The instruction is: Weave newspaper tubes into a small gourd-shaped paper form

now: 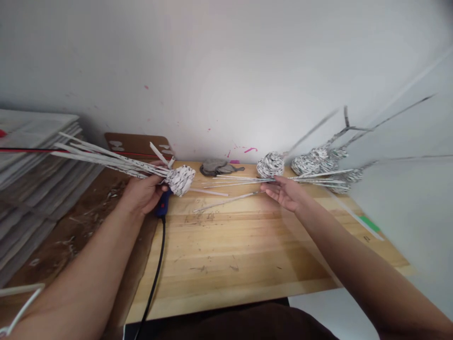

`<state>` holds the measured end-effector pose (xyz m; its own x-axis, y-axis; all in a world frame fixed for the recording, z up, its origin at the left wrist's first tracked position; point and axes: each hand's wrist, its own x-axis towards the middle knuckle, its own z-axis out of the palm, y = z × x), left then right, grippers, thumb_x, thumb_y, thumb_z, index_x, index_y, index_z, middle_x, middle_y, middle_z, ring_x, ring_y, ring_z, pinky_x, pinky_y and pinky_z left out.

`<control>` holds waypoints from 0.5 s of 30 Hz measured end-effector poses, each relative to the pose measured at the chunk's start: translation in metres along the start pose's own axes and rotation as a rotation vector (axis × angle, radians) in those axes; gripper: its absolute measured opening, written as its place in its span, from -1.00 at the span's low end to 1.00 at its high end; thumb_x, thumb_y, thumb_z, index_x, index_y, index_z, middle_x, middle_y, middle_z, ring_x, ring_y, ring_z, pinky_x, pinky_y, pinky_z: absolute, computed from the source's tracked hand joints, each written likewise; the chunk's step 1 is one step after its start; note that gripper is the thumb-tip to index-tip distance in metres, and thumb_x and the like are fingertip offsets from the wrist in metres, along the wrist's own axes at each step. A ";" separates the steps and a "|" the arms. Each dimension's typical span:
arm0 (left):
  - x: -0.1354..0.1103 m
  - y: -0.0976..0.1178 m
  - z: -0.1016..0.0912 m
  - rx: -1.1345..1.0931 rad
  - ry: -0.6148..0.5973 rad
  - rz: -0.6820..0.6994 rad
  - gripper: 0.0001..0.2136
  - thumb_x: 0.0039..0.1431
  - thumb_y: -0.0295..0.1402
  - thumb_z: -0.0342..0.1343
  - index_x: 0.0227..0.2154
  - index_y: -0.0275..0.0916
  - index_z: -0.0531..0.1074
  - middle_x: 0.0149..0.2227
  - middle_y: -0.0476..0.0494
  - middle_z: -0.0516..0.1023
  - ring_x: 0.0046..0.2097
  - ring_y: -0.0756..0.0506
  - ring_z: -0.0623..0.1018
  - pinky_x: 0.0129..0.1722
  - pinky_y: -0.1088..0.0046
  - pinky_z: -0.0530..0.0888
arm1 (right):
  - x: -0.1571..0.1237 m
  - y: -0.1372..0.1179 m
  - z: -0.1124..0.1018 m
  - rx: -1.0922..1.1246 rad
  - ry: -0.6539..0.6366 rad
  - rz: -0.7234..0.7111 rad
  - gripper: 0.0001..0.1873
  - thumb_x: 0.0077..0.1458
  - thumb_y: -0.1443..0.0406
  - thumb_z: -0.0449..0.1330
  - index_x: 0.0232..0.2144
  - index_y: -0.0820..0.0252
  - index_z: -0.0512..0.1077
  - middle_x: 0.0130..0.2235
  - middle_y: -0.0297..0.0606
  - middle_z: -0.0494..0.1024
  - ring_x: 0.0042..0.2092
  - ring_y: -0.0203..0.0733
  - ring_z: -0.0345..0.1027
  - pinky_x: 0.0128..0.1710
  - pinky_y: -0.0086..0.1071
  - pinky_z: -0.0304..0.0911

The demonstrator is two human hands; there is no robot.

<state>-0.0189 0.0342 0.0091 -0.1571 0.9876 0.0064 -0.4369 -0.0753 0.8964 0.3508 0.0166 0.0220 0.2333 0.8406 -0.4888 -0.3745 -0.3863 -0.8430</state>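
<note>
My left hand [143, 192] is closed around a woven newspaper ball [181, 179] whose loose rolled-paper sticks [102, 156] fan out to the left. Under that hand lies a blue glue gun [163, 204] with a black cord [153, 283]. My right hand [286, 192] is open, palm up, its fingertips touching thin paper sticks [233, 182] lying on the wooden board [230, 255]. Just behind it sits another woven paper ball [271, 164].
Two more woven paper pieces [320, 160] with long sticks lie at the back right. A grey cloth [217, 166] rests by the white wall. A stack of newspapers [31, 179] fills the left side. A brown board [136, 144] leans on the wall.
</note>
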 end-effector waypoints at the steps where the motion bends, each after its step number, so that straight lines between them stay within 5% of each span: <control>1: 0.000 0.000 0.000 0.002 -0.001 0.001 -0.54 -0.43 -0.57 0.43 -0.32 -0.26 0.52 -0.55 0.09 0.49 -0.60 0.10 0.35 -0.76 0.69 0.22 | 0.002 0.000 0.001 0.001 0.000 0.008 -0.81 0.36 0.35 0.02 -0.24 0.23 0.44 -0.46 -0.14 0.64 -0.41 -0.16 0.60 -0.50 -0.48 0.52; 10: 0.002 -0.002 0.000 0.003 0.016 -0.014 -0.53 -0.46 -0.56 0.43 -0.32 -0.25 0.54 -0.55 0.07 0.50 -0.60 0.09 0.34 -0.77 0.69 0.20 | 0.012 -0.006 0.025 0.019 -0.038 0.064 -0.85 0.34 0.43 0.03 -0.28 0.24 0.38 -0.46 -0.16 0.64 -0.45 -0.26 0.58 -0.54 -0.58 0.47; 15: 0.000 0.001 0.002 0.017 0.019 -0.015 -0.58 -0.30 -0.58 0.41 -0.27 -0.24 0.53 -0.54 0.05 0.50 -0.58 0.08 0.36 -0.74 0.68 0.18 | 0.018 0.001 0.031 0.003 -0.062 0.047 -0.81 0.36 0.39 0.01 -0.24 0.22 0.42 -0.47 -0.17 0.64 -0.46 -0.20 0.58 -0.57 -0.51 0.47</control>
<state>-0.0174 0.0344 0.0106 -0.1678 0.9857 -0.0160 -0.4247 -0.0576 0.9035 0.3267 0.0433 0.0188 0.1596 0.8433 -0.5131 -0.3865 -0.4249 -0.8186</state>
